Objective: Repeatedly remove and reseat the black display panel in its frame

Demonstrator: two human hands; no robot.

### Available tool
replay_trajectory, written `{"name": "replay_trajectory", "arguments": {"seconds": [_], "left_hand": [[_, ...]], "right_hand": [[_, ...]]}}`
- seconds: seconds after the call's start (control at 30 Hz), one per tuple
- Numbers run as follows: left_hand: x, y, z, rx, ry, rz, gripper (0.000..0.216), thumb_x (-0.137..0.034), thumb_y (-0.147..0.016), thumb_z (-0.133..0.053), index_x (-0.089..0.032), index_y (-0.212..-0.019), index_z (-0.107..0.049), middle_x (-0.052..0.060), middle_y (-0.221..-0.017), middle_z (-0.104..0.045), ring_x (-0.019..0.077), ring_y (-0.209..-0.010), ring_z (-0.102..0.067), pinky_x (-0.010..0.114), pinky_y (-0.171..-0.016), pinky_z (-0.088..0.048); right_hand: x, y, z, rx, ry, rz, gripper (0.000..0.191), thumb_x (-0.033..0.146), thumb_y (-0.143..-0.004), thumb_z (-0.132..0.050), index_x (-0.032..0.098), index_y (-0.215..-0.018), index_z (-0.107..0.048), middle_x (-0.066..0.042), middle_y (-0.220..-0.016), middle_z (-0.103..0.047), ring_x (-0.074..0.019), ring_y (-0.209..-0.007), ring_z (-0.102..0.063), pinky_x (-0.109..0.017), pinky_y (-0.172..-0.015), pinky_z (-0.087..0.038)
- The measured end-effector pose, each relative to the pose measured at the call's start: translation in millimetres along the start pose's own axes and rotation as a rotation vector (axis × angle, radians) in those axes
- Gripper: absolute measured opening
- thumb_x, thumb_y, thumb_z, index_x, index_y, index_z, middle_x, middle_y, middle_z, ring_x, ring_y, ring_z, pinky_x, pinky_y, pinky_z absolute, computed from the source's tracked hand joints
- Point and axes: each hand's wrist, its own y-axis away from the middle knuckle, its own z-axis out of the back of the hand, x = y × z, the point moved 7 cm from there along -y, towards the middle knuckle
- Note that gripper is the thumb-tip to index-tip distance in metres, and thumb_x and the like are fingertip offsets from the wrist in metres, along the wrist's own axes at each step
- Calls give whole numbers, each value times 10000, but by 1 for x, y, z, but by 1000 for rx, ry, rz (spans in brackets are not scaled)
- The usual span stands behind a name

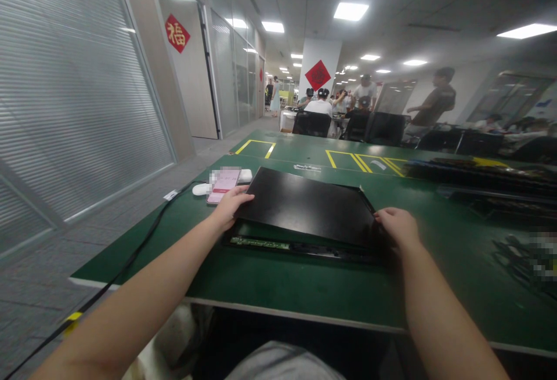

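A flat, glossy black screen panel lies tilted between my hands, its near edge raised off the piece beneath. My left hand grips its left edge, thumb on top. At its right edge the fingers of my right hand are closed; whether they also pinch the thin frame there I cannot tell. Along the panel's near side shows a narrow black strip with a green circuit board at its left part. The middle of that lower piece is hidden under the panel.
The green table carries yellow tape marks. Left of the panel lie a phone and a white mouse-like object. A black cable runs off the left edge. Dark stacked panels and tangled cables sit right. People sit beyond.
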Motion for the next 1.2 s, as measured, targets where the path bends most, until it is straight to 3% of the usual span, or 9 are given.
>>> {"name": "replay_trajectory", "arguments": {"seconds": [0.3, 1.2], "left_hand": [[0, -2, 3, -50, -6, 10, 359, -73, -625, -704, -139, -977, -671, 38, -705, -737, 177, -597, -686, 257, -560, -532], [-2, 1, 2, -42, -34, 9, 363, -118, -610, -738, -177, -953, -631, 17, -712, -710, 192, -607, -682, 283, -569, -531]], "right_hand": [[0, 0, 0, 8, 6, -3, 312, 359, -746, -544, 216, -870, -792, -82, -897, -758, -244, -804, -666, -305, -621, -432], [-2, -1, -1, 5, -28, -3, 296, 348, -737, -545, 217, -837, -790, -84, -885, -761, -239, -772, -666, -312, -630, -454]]}}
